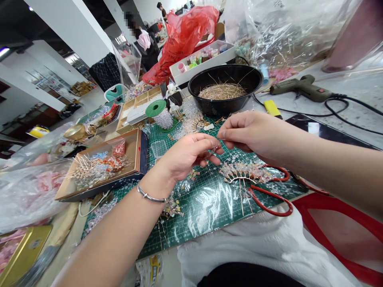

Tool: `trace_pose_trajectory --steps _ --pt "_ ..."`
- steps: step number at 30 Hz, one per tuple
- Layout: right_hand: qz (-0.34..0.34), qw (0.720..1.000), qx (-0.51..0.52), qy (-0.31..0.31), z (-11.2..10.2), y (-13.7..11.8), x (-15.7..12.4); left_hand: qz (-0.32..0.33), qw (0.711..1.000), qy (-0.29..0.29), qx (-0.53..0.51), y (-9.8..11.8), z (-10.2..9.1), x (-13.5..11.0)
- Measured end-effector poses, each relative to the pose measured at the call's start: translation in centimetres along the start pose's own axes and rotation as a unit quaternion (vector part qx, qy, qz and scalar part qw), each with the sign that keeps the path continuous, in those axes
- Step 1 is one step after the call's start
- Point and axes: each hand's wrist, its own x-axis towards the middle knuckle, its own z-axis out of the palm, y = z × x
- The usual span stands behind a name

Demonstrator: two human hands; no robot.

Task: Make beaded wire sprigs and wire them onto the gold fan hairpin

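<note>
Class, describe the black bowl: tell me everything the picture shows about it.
The black bowl is round, wide and glossy, apparently plastic. It stands upright and open, holding a tangle of thin gold-coloured wires, a few sticking up. It sits beyond the left hand and right hand, before a white tray.

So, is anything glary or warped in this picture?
Head view: white glare streaks the green mat; glints speckle the clear plastic, upper right; the white pillar leans steeply; same view, whatever the left hand holds is too small to identify.

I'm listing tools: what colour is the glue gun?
The glue gun is olive green (head view).
</note>
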Motion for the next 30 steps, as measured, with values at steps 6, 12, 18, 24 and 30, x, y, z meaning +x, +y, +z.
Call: trace_pose_trajectory --steps 6,12,18,24,30 --pt "0.013 0.998 0.063 -0.008 0.39 -0.60 -0.50 0.015 1.000 -0.011 -0.010 -0.22 -0.22 0.05" --pt "0.018 0.998 0.062 -0.005 0.28 -0.82 -0.71 0.033 0.999 -0.012 -0.017 -0.15 -0.43 0.08" --pt "0.009 1.000 0.029 -0.004 -0.05 -0.40 -0.75 0.030 0.999 -0.006 -0.024 -0.28 -0.38 0.09" --pt "-0.007 1.000 -0.009 -0.005 -0.04 -0.51 -0.64 0.024 1.000 0.003 -0.008 -0.29 -0.20 0.09" --pt "-0.018 0.999 -0.039 0.003 0.00 -0.63 -0.43 0.035 0.999 0.011 0.001 -0.17 0.10 0.02"
